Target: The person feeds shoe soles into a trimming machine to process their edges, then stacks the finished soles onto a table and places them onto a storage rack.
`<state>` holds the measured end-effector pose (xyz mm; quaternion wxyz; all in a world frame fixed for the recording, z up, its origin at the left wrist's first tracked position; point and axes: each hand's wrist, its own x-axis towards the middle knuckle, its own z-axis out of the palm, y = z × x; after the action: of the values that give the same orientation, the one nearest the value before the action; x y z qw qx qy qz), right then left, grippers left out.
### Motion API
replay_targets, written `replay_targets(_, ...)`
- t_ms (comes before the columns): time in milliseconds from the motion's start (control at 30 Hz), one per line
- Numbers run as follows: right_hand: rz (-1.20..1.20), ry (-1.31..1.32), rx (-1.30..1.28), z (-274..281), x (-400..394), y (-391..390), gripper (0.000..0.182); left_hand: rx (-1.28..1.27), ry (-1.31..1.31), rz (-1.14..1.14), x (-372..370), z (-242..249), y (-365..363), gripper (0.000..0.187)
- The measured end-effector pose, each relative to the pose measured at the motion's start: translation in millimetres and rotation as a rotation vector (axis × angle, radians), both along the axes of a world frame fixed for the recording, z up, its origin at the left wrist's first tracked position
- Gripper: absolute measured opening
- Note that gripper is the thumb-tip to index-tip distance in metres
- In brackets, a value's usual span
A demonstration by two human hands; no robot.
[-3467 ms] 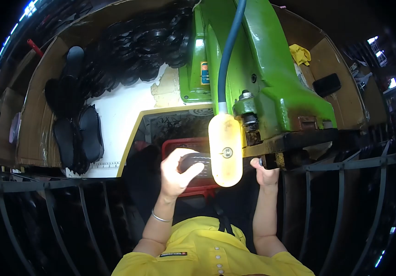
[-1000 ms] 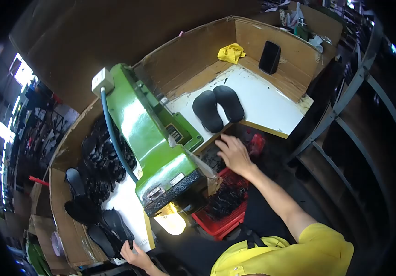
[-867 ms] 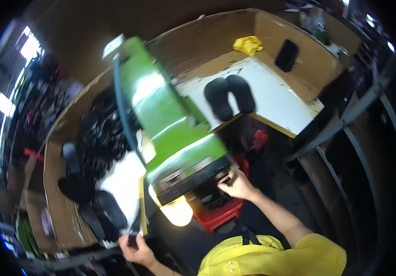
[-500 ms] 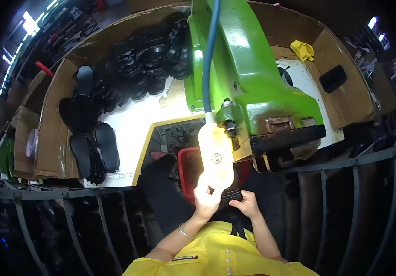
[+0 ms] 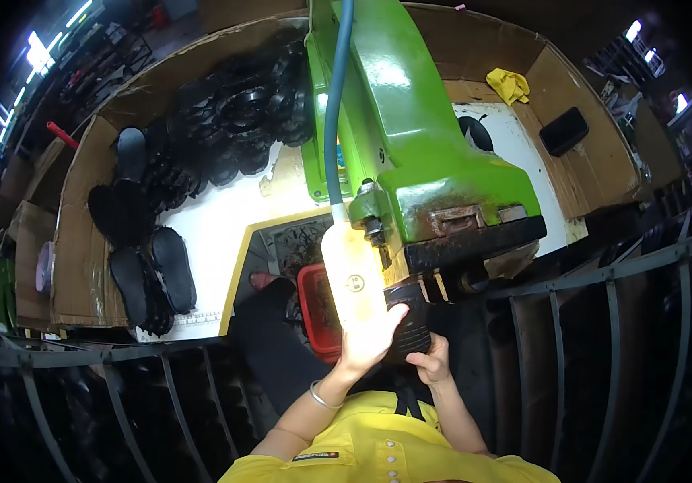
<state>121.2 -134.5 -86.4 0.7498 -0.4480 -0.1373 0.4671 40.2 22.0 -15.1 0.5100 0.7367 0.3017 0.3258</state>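
Note:
A black ridged sole (image 5: 410, 324) is between my two hands, below the front of the green machine (image 5: 442, 169). My right hand (image 5: 432, 361) is closed on its near right edge, thumb on top. At its left side is my left hand (image 5: 368, 342), thumb raised onto the sole and the other fingers hidden under the glowing lamp (image 5: 354, 274). The sole's far end reaches the machine's dark head (image 5: 475, 245).
Black soles (image 5: 241, 113) are heaped on the white table (image 5: 209, 233) inside a cardboard wall (image 5: 88, 266). A red bin (image 5: 310, 310) is below the table cutout. A yellow cloth (image 5: 508, 85) and a black block (image 5: 563, 131) lie at the right.
The sole has moved up toward the machine head and shows more of its ridged face. My left thumb is now stretched toward it. The whole view has shifted, with the surroundings further left.

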Motion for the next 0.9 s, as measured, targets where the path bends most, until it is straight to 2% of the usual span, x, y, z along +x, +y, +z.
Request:
replay_targets(100,-0.212,0.003,-0.017,-5,13,-14,0.036,-0.127,-0.052,-0.005,-3,-2,-5,0.012)
replay_targets(167,-0.385,0.094,-0.002,18,25,-10,0.04,-0.158,-0.139,0.011,0,-13,-6,0.015)
replay_targets(300,-0.418,-0.17,0.039,65,69,9,0.042,-0.278,-0.244,-0.019,2,-6,-2,0.024)
replay_targets(367,-0.348,-0.279,0.061,89,88,24,0.041,-0.341,-0.248,-0.104,-4,-4,5,0.027)
replay_targets(400,-0.322,-0.263,0.066,86,97,24,0.039,-0.38,-0.199,-0.144,-8,-2,7,0.028)
replay_targets(500,-0.23,-0.188,0.096,68,97,25,0.039,-0.255,-0.378,0.016,0,11,1,0.021)
replay_targets(567,-0.105,-0.12,0.04,9,87,14,0.04,-0.279,-0.449,0.047,7,9,-3,0.02)
replay_targets(633,-0.103,0.114,0.027,-21,51,4,0.046,-0.339,-0.501,-0.012,14,1,-5,0.021)
replay_targets(667,-0.077,0.164,0.081,-39,34,2,0.046,-0.246,-0.472,0.008,17,0,-5,0.02)
replay_targets(767,-0.029,0.195,0.079,-29,2,8,0.042,-0.142,-0.272,-0.219,13,-32,5,0.022)
replay_targets(900,-0.082,0.153,0.129,-12,9,0,0.04,-0.306,-0.315,-0.094,11,-24,4,0.016)
